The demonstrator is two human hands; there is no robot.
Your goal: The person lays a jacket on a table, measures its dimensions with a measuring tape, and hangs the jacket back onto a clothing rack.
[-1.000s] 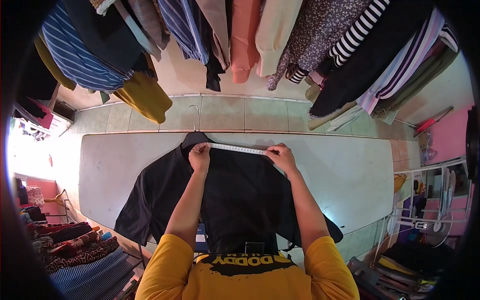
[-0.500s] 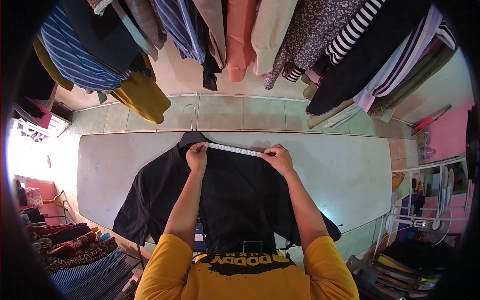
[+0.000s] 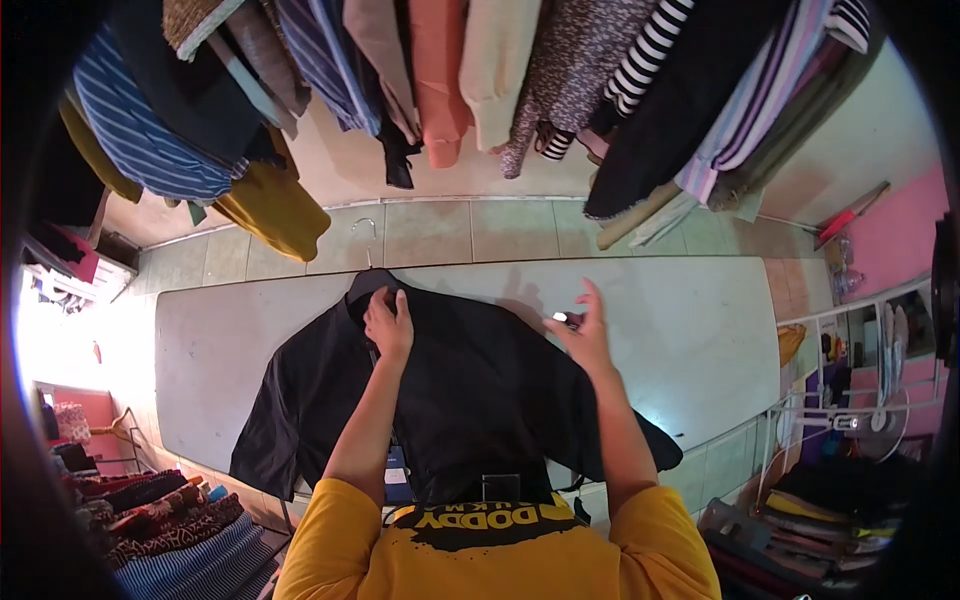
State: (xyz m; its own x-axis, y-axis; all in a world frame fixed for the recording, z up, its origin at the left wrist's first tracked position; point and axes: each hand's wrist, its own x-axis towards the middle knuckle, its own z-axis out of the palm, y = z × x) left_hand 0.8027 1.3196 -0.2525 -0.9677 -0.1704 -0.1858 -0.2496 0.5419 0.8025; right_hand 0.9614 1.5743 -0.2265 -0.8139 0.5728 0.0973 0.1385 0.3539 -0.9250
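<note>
A black shirt [image 3: 470, 370] lies spread on the white table [image 3: 690, 330], with a hanger [image 3: 366, 240] whose metal hook sticks out past its collar. My left hand [image 3: 390, 325] is at the collar, fingers apart, and nothing shows in it. Over the table beside the shirt's right shoulder is my right hand [image 3: 588, 330]; its fingers are spread, with a small dark and white object [image 3: 567, 319] held against the thumb side. No stretched tape shows between the hands. A tag [image 3: 396, 476] lies by the shirt's lower front.
Hanging clothes [image 3: 490, 70] line the top of the view. Folded patterned fabrics [image 3: 180, 530] are stacked at the lower left. A white metal rack [image 3: 850, 410] stands at the right, above folded dark clothes [image 3: 840, 500].
The white tape between my hands is no longer stretched out. My left hand has opened and moved slightly left and down, while my right hand has moved right, its fingers spreading. The view has shifted slightly.
</note>
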